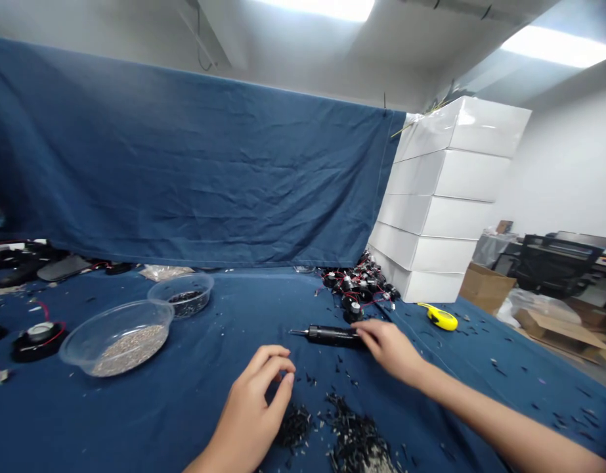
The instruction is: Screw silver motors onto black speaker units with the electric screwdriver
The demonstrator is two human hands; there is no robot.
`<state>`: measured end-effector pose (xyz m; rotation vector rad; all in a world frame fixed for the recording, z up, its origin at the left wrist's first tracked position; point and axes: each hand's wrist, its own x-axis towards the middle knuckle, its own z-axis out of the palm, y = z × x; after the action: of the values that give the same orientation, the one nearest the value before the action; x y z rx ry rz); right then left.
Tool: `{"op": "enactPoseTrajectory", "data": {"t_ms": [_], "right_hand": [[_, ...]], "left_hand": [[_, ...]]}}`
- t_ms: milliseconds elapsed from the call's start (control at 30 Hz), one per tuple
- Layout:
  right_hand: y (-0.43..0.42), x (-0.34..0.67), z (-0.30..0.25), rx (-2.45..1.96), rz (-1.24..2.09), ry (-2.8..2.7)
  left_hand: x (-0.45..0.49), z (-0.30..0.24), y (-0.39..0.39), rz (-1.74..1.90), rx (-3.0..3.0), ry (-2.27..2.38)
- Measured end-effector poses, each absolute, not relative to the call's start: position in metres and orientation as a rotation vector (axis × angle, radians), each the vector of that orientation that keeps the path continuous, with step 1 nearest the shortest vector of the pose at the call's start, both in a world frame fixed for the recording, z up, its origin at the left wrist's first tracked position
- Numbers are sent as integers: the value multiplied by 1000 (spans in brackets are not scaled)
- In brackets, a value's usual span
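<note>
A slim black electric screwdriver (pixel 332 336) lies on the blue cloth with its metal bit pointing left. My right hand (pixel 389 348) has its fingers closed over the tool's rear end. My left hand (pixel 256 407) is to the left, loosely curled with thumb and fingers slightly apart and nothing visible in it. Beneath and beside it is a small heap of dark screws or similar bits (pixel 295 427). A larger heap of small black pieces (pixel 354 437), mixed with pale ones, lies in front of my right forearm.
Two clear plastic bowls stand at left: one (pixel 76 341) with small metallic pieces, one (pixel 157 289) with black ones. A round black part with wires (pixel 39 334) sits farther left. Several similar parts (pixel 364 279) are piled beside stacked white boxes (pixel 443 210). A yellow tool (pixel 441 318) lies right.
</note>
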<state>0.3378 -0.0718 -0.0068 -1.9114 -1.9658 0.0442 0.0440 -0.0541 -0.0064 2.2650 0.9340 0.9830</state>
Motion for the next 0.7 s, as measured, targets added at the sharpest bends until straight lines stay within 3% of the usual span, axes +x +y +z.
{"op": "enactPoseTrajectory", "data": {"t_ms": [267, 700], "right_hand": [[-18, 426, -12, -2279, 99, -1936], [20, 415, -21, -2519, 147, -2027]], "left_hand": [[46, -12, -52, 933, 2295, 916], [48, -12, -53, 1048, 2504, 821]]}}
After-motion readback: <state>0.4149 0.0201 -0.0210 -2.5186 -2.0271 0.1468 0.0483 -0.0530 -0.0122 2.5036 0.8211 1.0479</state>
